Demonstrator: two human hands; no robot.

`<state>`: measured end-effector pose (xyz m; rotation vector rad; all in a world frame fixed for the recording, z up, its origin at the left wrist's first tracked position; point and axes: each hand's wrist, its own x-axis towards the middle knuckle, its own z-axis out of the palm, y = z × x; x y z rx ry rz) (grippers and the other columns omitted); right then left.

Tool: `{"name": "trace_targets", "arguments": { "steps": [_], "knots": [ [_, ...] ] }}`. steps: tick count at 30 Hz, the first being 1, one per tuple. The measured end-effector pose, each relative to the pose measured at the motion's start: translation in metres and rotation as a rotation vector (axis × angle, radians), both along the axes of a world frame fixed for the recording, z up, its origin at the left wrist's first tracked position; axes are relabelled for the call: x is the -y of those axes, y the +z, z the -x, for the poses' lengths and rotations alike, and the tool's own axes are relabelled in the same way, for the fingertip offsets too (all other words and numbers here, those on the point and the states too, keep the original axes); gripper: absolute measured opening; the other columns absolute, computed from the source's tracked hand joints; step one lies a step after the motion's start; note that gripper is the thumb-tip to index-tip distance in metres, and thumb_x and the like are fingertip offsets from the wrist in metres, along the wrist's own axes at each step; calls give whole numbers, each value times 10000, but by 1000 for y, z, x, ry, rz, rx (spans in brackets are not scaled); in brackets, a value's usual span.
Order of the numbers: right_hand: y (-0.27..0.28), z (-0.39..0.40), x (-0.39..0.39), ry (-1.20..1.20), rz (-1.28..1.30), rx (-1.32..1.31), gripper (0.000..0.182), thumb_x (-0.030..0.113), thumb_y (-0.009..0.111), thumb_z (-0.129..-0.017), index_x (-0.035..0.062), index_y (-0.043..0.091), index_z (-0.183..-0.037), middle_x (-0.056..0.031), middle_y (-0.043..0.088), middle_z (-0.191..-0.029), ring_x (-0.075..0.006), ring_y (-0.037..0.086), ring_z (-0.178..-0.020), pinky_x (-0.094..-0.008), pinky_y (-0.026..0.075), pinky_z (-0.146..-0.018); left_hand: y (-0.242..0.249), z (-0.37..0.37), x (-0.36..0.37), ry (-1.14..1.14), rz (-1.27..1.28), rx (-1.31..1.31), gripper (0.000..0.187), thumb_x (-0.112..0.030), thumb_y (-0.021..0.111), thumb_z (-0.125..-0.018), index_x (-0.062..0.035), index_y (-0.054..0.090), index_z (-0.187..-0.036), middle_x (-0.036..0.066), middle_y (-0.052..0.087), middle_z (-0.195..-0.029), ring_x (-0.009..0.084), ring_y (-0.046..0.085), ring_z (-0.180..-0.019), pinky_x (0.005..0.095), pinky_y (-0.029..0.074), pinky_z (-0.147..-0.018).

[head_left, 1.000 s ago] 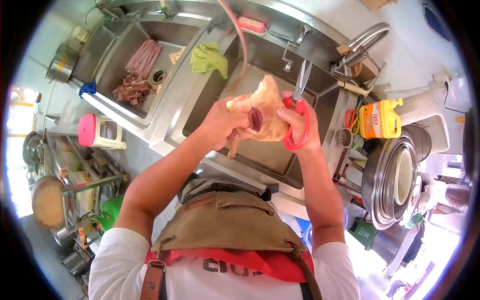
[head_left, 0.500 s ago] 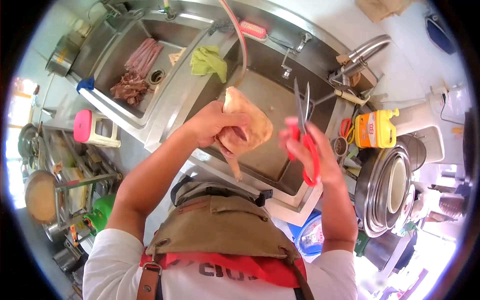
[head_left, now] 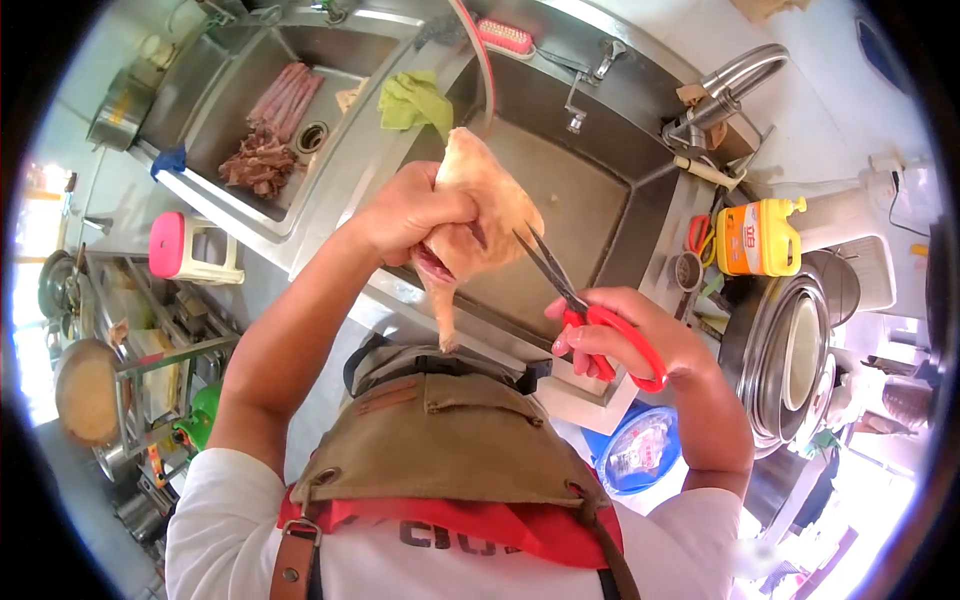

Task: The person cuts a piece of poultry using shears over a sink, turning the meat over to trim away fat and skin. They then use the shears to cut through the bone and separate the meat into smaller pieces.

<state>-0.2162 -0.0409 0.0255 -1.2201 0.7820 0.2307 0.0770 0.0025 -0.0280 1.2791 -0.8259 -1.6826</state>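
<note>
My left hand [head_left: 415, 212] grips a raw poultry leg piece [head_left: 497, 220] by its left side, over the near edge of the sink. Pale skin spreads out at the top, pinkish flesh shows in an opening near my thumb, and the thin shank hangs down toward the apron. In my right hand [head_left: 635, 330] are red-handled scissors [head_left: 562, 282], fingers through the loops. Their blades are slightly apart and point up and left, tips right at the skin's right edge.
The sink basin [head_left: 570, 190] lies below my hands. Several raw meat pieces [head_left: 262, 160] lie in the left basin. A green cloth [head_left: 412, 100] drapes over the divider. Right of the sink stand a yellow jug [head_left: 760, 238] and nested metal bowls [head_left: 790, 350]; a pink-topped stool [head_left: 190, 248] is at left.
The scissors have swung from pointing up to pointing left, their blades have come closer together, and their tips have moved to the poultry piece. The poultry has shifted slightly left.
</note>
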Motion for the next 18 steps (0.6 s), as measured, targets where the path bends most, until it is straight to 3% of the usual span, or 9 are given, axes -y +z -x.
{"name": "trace_targets", "arguments": {
  "steps": [5,8,18],
  "knots": [
    [-1,-6,-2,-15,6,-27,387,183,614,-922,-72,547,-1204,-112,670,-877,-129,624,-669,-253,484,-544,11,4,-2,26,-46,3,184,-74,628,-772,58,669,-894,92,673,-827,154,641,-725,296,524,-654],
    [0,-10,-3,-28,-3,-22,368,175,602,-922,-74,550,-1188,-114,675,-861,-132,623,-642,-254,485,-537,7,9,-3,28,-65,162,182,-70,623,-763,51,678,-888,86,675,-817,154,637,-724,299,522,-659],
    [-2,-9,-3,-39,-40,-29,346,137,582,-914,-83,544,-1178,-122,687,-865,-138,628,-637,-260,490,-533,12,13,-8,10,59,270,177,-72,587,-773,14,694,-884,65,685,-826,128,630,-739,281,512,-682]
  ]
}}
